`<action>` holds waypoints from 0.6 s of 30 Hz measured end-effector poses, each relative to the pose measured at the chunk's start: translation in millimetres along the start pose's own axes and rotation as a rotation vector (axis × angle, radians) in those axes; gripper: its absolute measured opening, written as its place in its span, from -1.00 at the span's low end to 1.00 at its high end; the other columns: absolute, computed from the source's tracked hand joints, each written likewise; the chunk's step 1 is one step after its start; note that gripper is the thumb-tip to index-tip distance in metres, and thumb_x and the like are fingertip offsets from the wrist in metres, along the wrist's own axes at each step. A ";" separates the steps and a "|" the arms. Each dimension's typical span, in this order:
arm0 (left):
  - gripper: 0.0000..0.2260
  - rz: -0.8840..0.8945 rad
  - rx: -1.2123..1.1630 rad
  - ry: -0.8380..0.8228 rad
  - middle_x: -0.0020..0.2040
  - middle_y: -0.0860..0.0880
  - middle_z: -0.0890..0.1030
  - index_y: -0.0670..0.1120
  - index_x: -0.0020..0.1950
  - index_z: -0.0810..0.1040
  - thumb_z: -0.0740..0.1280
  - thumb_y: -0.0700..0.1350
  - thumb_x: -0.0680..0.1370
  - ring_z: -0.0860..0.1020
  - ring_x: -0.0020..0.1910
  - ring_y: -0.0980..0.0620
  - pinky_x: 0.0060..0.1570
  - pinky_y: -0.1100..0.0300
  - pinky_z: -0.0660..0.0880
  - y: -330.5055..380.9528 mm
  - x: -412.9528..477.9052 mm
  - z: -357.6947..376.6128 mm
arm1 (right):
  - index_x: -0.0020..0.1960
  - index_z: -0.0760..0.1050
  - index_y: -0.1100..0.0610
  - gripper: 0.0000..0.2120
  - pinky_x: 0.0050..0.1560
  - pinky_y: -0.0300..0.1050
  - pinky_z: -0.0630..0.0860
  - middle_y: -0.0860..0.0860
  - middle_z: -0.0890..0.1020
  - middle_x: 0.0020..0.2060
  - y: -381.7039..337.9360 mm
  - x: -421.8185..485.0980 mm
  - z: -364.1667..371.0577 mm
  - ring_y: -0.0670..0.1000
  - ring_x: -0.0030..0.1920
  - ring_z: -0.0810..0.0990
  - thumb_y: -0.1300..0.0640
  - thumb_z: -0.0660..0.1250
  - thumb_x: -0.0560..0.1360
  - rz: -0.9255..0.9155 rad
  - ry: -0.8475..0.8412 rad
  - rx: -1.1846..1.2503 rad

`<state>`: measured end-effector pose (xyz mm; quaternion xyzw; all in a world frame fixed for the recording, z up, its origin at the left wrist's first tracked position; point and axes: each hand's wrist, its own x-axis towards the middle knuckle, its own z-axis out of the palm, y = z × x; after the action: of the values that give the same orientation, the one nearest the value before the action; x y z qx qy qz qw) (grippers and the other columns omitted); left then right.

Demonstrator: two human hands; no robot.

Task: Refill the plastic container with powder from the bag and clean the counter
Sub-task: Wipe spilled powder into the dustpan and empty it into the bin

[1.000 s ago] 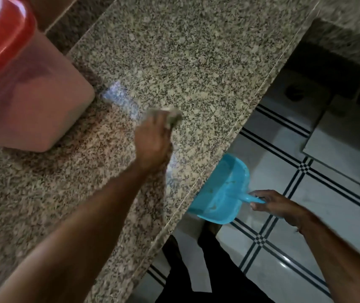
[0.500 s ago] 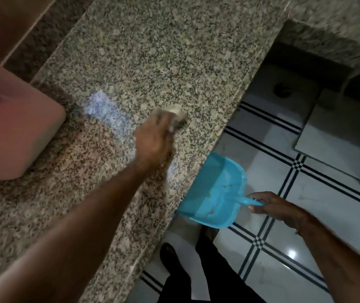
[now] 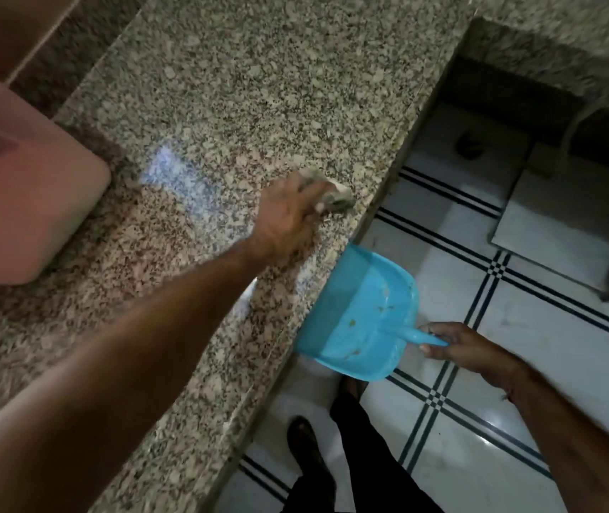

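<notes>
Since the earlier frame, the left hand [image 3: 288, 216] has carried its wad of cloth [image 3: 332, 196] closer to the front edge of the granite counter [image 3: 258, 87]. The right hand [image 3: 466, 349] grips the handle of a blue dustpan [image 3: 358, 316], its mouth tucked against and just below that edge, with a few crumbs inside. The plastic container [image 3: 25, 201] stands at far left; no bag is visible. Step in hand, apparently: cleaning. Next, the sweep should run off the edge directly above the pan, which sits slightly nearer the person.
</notes>
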<state>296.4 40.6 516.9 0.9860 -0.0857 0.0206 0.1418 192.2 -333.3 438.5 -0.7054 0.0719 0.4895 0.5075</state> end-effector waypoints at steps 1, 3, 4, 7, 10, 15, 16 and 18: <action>-0.53 0.025 0.003 -0.012 0.10 -0.10 0.56 0.07 0.38 0.55 0.05 0.20 0.62 0.38 -0.03 0.05 0.01 0.09 0.34 4.5 -13.7 3.7 | 0.15 0.63 0.29 -0.78 -0.04 -0.36 0.56 0.10 0.65 -0.03 1.4 -5.2 6.0 -0.06 -0.03 0.61 0.27 0.46 0.52 0.008 0.010 0.006; -0.54 0.077 -0.015 -0.035 0.06 -0.08 0.52 0.08 0.39 0.53 0.04 0.19 0.63 0.37 -0.04 0.05 -0.01 0.10 0.28 1.3 -48.5 5.6 | 0.16 0.65 0.22 -0.78 -0.01 -0.34 0.56 0.09 0.69 0.03 5.2 -16.2 20.1 -0.09 0.01 0.64 0.24 0.48 0.52 0.023 0.025 0.010; -0.55 0.107 -0.028 -0.034 0.03 -0.07 0.50 0.07 0.39 0.52 0.05 0.19 0.63 0.35 -0.05 0.05 -0.05 0.11 0.27 -1.1 -69.0 2.4 | 0.16 0.65 0.19 -0.78 0.01 -0.33 0.55 0.08 0.70 0.06 7.3 -22.3 28.5 -0.11 0.02 0.65 0.22 0.48 0.52 0.025 0.029 0.003; -0.63 0.144 -0.055 -0.017 0.00 -0.05 0.46 0.06 0.34 0.49 0.10 0.17 0.64 0.32 -0.07 0.06 -0.13 0.12 0.24 -6.4 -142.9 -6.9 | 0.16 0.65 0.16 -0.79 0.00 -0.35 0.52 0.02 0.69 0.00 14.1 -41.9 57.3 -0.15 -0.02 0.65 0.19 0.48 0.53 0.031 0.041 -0.016; -0.62 0.071 -0.078 -0.048 0.04 -0.05 0.46 0.05 0.33 0.50 0.12 0.19 0.63 0.41 -0.08 -0.04 -0.14 0.09 0.24 -10.3 -234.5 -18.1 | 0.13 0.66 0.10 -0.83 -0.07 -0.38 0.48 -0.11 0.69 -0.12 25.8 -61.1 92.1 -0.20 -0.10 0.65 0.17 0.46 0.55 0.030 0.041 -0.027; -0.74 -0.039 -0.185 -0.031 -0.02 0.01 0.45 -0.02 0.23 0.53 0.19 0.03 0.62 0.45 -0.08 -0.03 -0.13 0.08 0.35 -12.3 -302.3 -51.4 | 0.11 0.66 0.14 -0.87 -0.21 -0.47 0.47 -0.17 0.68 -0.27 43.8 -92.7 149.5 -0.28 -0.24 0.61 0.23 0.42 0.57 -0.003 0.058 -0.020; -0.74 -0.121 -0.236 0.037 -0.03 0.04 0.44 -0.04 0.21 0.54 0.16 0.02 0.62 0.43 -0.07 0.02 -0.11 0.10 0.34 -12.5 -300.4 -62.5 | 0.10 0.66 0.15 -0.87 -0.21 -0.47 0.48 -0.17 0.69 -0.28 45.6 -97.5 157.4 -0.30 -0.26 0.61 0.25 0.42 0.57 -0.009 0.064 -0.017; -0.76 -0.331 -0.261 0.162 -0.01 0.05 0.46 -0.03 0.18 0.53 0.13 0.00 0.66 0.40 -0.03 0.08 -0.05 0.10 0.37 -32.3 -293.1 -77.4 | 0.07 0.66 0.15 -0.89 -0.23 -0.46 0.48 -0.16 0.69 -0.30 49.4 -103.7 168.8 -0.30 -0.28 0.62 0.27 0.40 0.58 -0.017 0.070 -0.007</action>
<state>12.2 140.9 563.1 0.9550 0.0872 0.0647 0.2761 5.4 -264.9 484.8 -0.7244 0.0817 0.4606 0.5064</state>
